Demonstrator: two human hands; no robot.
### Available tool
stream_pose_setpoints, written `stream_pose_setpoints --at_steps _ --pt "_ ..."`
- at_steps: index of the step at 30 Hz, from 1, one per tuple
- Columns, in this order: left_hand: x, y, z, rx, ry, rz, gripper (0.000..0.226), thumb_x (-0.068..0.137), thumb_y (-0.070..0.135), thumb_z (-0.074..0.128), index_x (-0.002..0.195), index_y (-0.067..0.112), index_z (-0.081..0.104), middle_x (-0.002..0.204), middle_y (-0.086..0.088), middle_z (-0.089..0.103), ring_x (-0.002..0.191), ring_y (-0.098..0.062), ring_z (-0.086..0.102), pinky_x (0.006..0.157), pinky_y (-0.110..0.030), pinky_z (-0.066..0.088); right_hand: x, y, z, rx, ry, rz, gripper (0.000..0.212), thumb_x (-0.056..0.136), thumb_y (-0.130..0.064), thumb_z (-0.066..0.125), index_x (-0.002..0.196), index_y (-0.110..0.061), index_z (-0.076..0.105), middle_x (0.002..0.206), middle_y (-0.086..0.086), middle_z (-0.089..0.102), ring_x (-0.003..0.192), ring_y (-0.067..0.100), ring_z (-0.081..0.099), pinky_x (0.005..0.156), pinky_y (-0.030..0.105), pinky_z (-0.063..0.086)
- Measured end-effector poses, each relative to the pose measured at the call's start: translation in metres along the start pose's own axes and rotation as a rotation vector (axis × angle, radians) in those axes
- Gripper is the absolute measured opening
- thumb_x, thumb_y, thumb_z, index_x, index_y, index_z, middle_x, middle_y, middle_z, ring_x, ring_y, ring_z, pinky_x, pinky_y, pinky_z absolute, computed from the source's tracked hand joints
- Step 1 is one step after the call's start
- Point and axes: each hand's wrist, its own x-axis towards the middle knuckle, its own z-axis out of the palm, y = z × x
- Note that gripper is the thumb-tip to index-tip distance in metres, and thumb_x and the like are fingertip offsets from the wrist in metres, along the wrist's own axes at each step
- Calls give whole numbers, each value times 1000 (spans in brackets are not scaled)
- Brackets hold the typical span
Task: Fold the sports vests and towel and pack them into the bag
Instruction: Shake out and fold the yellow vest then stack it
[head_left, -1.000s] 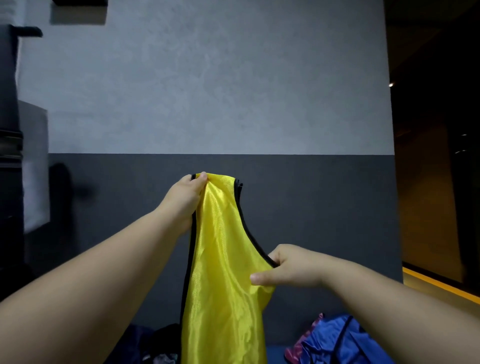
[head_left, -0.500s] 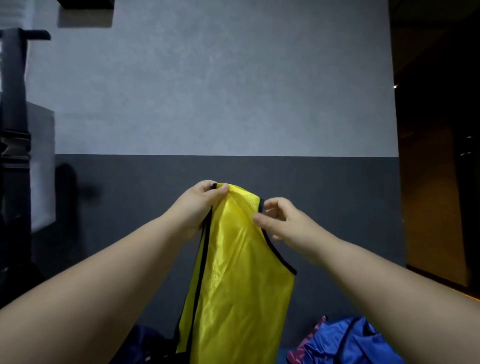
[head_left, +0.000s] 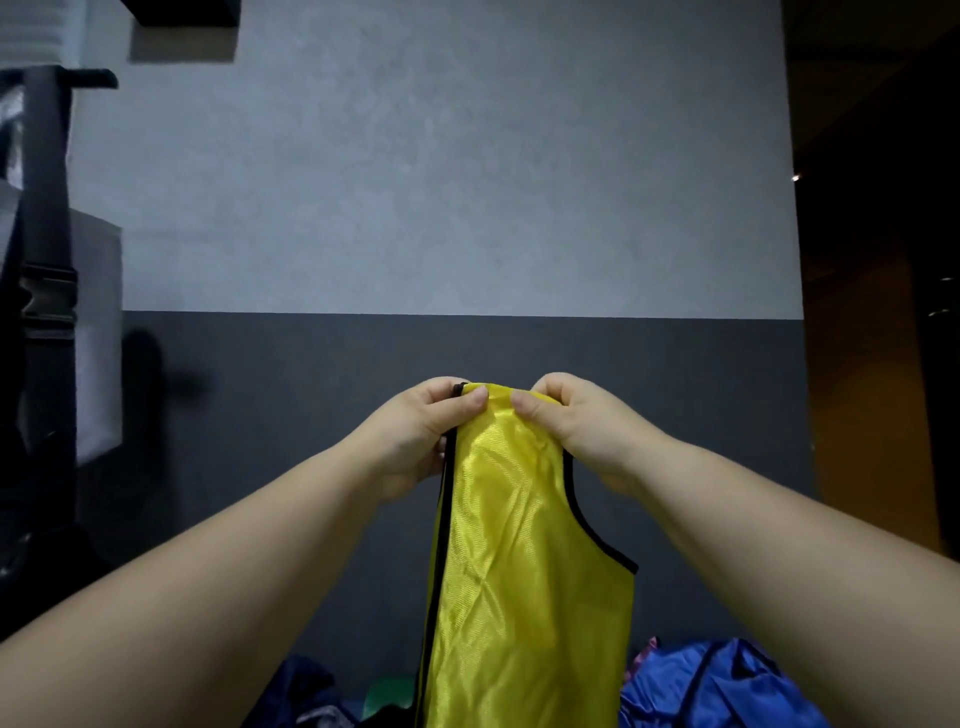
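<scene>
Now left hand (head_left: 431, 431) and right hand (head_left: 576, 426) pinch side by side the top of the yellow vest (head_left: 519, 571), hanging in mid-air above blue cloth (head_left: 717, 686); judging best: line up black edges, pull taut, then halve downward.

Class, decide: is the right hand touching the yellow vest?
Touching. The head view shows the right hand pinching the yellow vest at its top edge.

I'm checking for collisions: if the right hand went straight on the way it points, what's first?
The right hand pinches the yellow vest; next, probably the left hand close beside it. Depth unclear.
</scene>
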Motion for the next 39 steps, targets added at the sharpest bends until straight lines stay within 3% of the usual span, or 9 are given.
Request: stream_pose_setpoints --at_steps 6,11,15,18,24,28,31,33,39 --pt "-6 0 -4 -127 -48 -31 41 73 6 71 112 2 64 96 -8 71 82 -17 70 72 -25 58 -5 -9 -9 -162 35 -78 22 89 -40 66 81 -23 55 75 -10 55 68 8 50 61 25 39" --pt "-6 -8 3 -124 27 19 40 67 5 79 94 11 49 81 -4 67 73 -16 69 68 -28 57 -9 -20 -14 -319 -70 -67 26 84 -54 64 100 -34 69 102 -17 66 97 0 59 82 22 48" --pt "-6 -13 15 -60 72 61 40 80 -4 72 88 16 37 52 8 57 58 -8 62 62 -27 49 -8 -25 -12 -353 -89 -107 25 84 -50 67 84 -25 71 77 -13 66 69 -2 58 60 12 42" --pt "-8 -16 19 -40 38 76 39 81 -3 71 85 16 37 47 8 52 48 -5 56 48 -20 44 -5 -23 -13 -315 -56 -143 18 89 -38 66 77 -24 67 71 -12 62 62 -4 54 56 10 41" --pt "-16 -40 22 122 15 35 36 72 9 83 70 20 49 54 1 46 51 -14 45 51 -23 39 -5 -18 -24 -426 -60 -149 13 96 -33 57 88 -26 66 84 -12 65 78 3 58 69 20 46" --pt "-14 -42 28 180 47 83 33 76 13 81 72 18 49 50 6 45 47 -9 43 49 -20 38 -1 -20 -23 -575 -111 -54 29 98 -46 45 103 -24 64 107 -5 64 104 16 57 94 38 46" --pt "-12 -41 38 202 53 115 34 77 14 80 71 18 47 47 10 43 44 -7 39 48 -19 37 -1 -21 -14 -648 -55 -25 49 93 -66 31 80 -25 54 83 -4 58 81 16 55 71 36 43" --pt "-10 -40 43 182 55 119 34 77 14 80 71 19 47 47 10 45 44 -7 40 48 -21 36 -1 -21 -8 -715 54 -55 50 94 -65 32 68 -23 42 69 -3 50 67 15 48 56 34 32" --pt "-15 -34 51 137 66 50 41 74 26 84 92 20 49 60 8 57 52 -10 49 53 -26 40 2 -22 -14 -756 215 -207 49 101 -52 33 67 -17 40 64 0 48 65 22 48 51 35 26"
